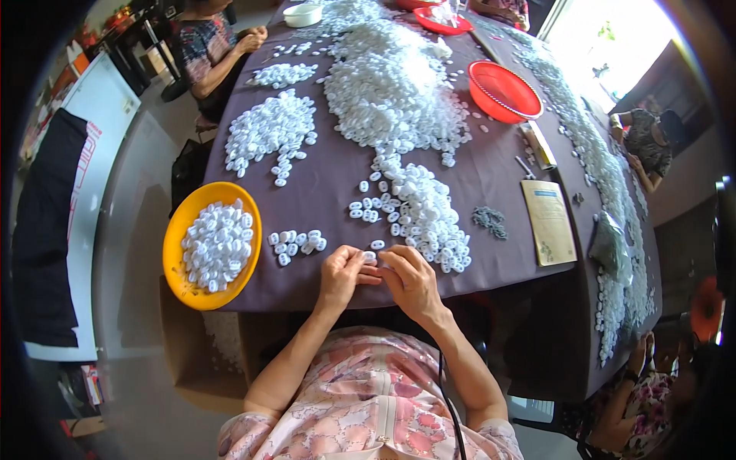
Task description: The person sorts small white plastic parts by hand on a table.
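Where daylight pours through the bright opening [606,42] at upper right, I see from my remote seat a long bench [330,192] under dark grey-purple cloth. Its middle carries a big heap of white pieces [399,88], trailing down into a smaller pile [426,211] near the close edge. A yellow bowl [174,264] full of similar pieces sits at the left corner, with a loose cluster [296,244] to its right. Across on the right I have a red basin [502,80], a tan booklet [549,222] and a small grey tangle [489,222]. One co-worker [207,57] is at the upper left, another [650,146] at the right. A cardboard box [192,376] stands on the floor below.

At the bench's near edge, my left grip [341,272] is pinched on a white oval piece [369,257], thumb and fingertips together. My right grip [412,282] comes close beside it with fingers bent; I cannot tell whether it is clamped on the piece too.

That piece sits between the two grips, its long axis seemingly running left to right. Fingers cover part of it, so I cannot tell which way its face points.
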The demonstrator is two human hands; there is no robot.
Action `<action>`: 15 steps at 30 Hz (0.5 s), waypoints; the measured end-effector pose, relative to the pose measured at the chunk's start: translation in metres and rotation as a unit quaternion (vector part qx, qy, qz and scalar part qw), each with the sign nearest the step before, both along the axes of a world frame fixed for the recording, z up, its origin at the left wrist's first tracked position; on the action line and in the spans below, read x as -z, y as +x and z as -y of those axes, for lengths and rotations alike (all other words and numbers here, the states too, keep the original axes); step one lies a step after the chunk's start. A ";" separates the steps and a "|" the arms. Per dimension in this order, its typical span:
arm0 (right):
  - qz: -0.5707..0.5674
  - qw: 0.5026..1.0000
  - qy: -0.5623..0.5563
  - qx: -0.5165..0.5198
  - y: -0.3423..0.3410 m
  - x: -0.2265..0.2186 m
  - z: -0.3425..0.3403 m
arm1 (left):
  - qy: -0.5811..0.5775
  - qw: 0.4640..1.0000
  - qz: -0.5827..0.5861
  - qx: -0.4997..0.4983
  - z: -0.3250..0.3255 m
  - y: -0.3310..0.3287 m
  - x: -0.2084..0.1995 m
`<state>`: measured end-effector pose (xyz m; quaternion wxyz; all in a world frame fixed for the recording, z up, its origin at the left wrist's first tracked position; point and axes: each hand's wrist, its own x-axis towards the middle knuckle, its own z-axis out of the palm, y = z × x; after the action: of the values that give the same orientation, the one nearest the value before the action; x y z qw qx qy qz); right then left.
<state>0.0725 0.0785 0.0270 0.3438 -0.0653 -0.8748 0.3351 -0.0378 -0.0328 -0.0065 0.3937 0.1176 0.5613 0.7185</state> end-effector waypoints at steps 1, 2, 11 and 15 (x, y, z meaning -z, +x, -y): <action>-0.005 1.000 0.002 0.021 0.005 0.001 -0.002 | -0.002 1.000 0.000 0.006 0.001 -0.001 -0.004; 0.000 0.999 0.005 0.038 0.012 -0.002 -0.007 | -0.001 1.000 0.011 0.011 0.001 -0.002 -0.006; 0.016 0.954 0.016 0.299 0.075 0.001 -0.109 | -0.161 0.975 -0.152 0.004 0.036 -0.041 -0.017; 0.080 0.940 0.051 0.328 0.082 0.018 -0.135 | -0.248 0.927 -0.280 -0.007 0.048 -0.050 -0.019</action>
<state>0.1540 0.2139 0.0095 0.3666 -0.3574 -0.8454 0.1521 -0.0879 -0.0808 0.0128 0.2323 0.2082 0.8099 0.4968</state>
